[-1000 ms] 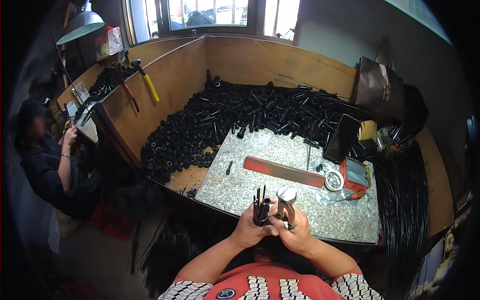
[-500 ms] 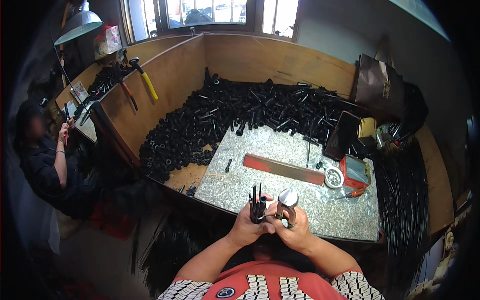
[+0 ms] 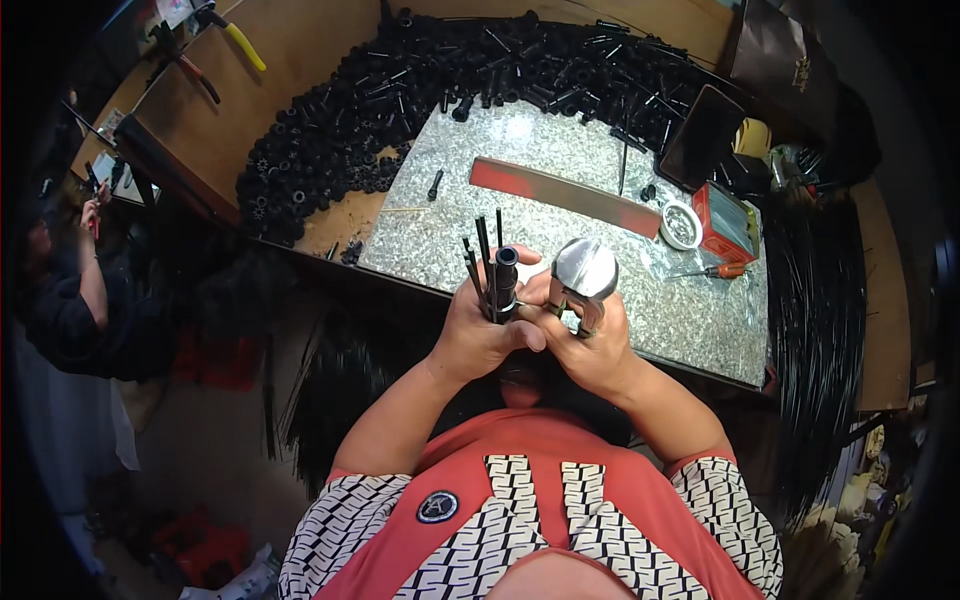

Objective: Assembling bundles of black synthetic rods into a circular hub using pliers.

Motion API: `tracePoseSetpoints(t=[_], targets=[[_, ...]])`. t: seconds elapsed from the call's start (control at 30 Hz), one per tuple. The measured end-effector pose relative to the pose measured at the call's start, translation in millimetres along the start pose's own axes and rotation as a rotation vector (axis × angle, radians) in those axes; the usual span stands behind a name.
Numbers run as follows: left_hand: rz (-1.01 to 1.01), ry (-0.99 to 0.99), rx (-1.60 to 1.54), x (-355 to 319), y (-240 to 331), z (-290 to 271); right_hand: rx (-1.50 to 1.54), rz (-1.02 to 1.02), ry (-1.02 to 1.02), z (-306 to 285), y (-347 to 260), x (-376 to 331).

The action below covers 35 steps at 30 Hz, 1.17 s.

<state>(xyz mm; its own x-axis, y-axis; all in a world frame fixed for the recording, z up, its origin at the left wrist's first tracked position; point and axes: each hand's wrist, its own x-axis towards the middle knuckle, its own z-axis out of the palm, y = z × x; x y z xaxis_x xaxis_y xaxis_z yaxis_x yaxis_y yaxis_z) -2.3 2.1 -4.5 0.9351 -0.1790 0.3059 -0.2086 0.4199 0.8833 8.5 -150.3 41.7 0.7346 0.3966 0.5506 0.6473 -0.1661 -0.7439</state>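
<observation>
My left hand [image 3: 483, 335] is closed around a short black tube [image 3: 506, 280] with several thin black rods [image 3: 480, 250] sticking up beside it. My right hand [image 3: 592, 345] grips a hammer whose round metal head [image 3: 585, 268] points up, just right of the tube. Both hands meet close to my chest, in front of a speckled grey metal work plate [image 3: 470, 215]. A heap of black tube pieces [image 3: 400, 90] fills the wooden bench behind the plate.
On the plate lie a long red-brown flat bar [image 3: 565, 195], a small white round tin [image 3: 682, 224], a red box [image 3: 725, 222] and a screwdriver [image 3: 712, 271]. Bundles of black rods [image 3: 815, 330] hang at the right. Another person [image 3: 70, 290] sits at the far left.
The view has dipped and drawn nearer to the bench. My hands stay together with the tube, rods and hammer. The person at the left has raised a hand higher.
</observation>
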Motion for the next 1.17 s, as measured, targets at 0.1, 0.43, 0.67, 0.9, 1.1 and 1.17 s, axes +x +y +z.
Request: tracePoseSetpoints(t=[0.1, 0.43, 0.67, 0.9, 1.1, 1.17], targets=[[-0.083, -0.016, 0.020, -6, 8, 3, -0.037, 0.008, -0.036, -2, -10, 0], [0.031, -0.080, 0.119, -4, 10, 0, -0.144, -0.023, -0.144, -7, -11, 6], [-0.045, -0.071, -0.190, -9, 7, -13, -0.026, 0.347, -0.344, -21, -28, 7], [-0.046, -0.042, -0.169, -14, 9, -30, -0.385, 0.038, -0.325, -62, -28, -27], [-0.112, -0.142, 0.074, -13, 17, -30, -0.797, 0.054, -0.495, -77, -58, -36], [-0.080, -0.090, 0.200, -11, 16, -18, -0.783, 0.070, -0.490, -71, -54, -39]])
